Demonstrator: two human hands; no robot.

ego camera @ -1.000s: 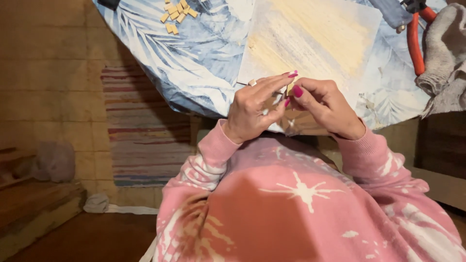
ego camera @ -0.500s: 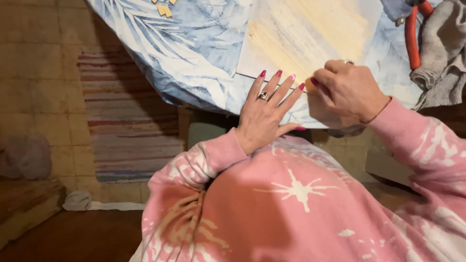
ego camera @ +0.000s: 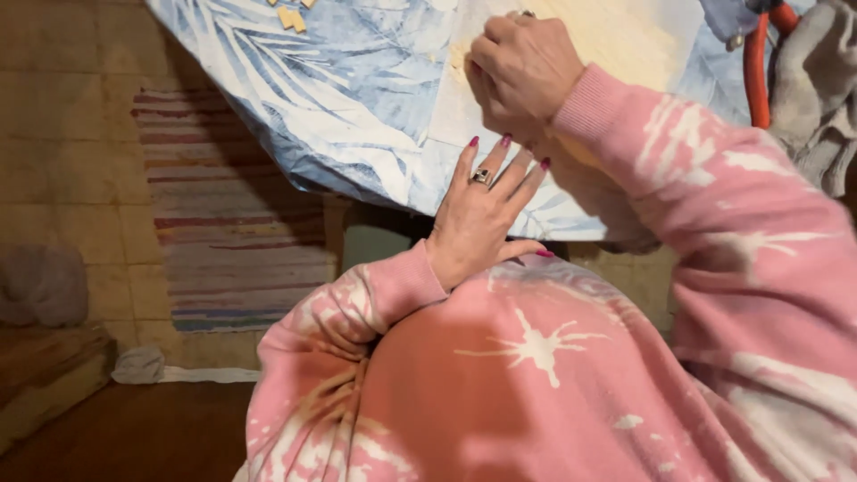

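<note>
Both hands are up at the near edge of the bench (ego camera: 268, 107). They are close but not touching each other. The left hand (ego camera: 482, 219) lies flat and open, with its fingers (ego camera: 513, 174) spread on the blue cloth (ego camera: 357, 98) right at the edge. It holds nothing. It has dark pink nails and a ring with a dark stone on one finger. The right hand (ego camera: 527, 67) sits just above it, curled shut into a loose fist on a pale yellow sheet (ego camera: 643, 36). I cannot tell if something small is pinched inside that fist.

The yellow sheet lies flat on the cloth, under and around the right hand. It looks soft and a bit rough. The cloth is smooth, with big white leaf shapes on blue, and it hangs over the bench edge.

A few small tan wooden blocks (ego camera: 290, 13) sit far off at the top of the cloth. An orange hose (ego camera: 757, 71) curves down at the right, next to a lumpy grey rag (ego camera: 817, 98).

Pink sleeves (ego camera: 714, 178) with white splashes cover both arms, and the right arm hides part of the sheet.

Below the bench lies a striped rug (ego camera: 223, 223) on a tiled floor (ego camera: 62, 134).
</note>
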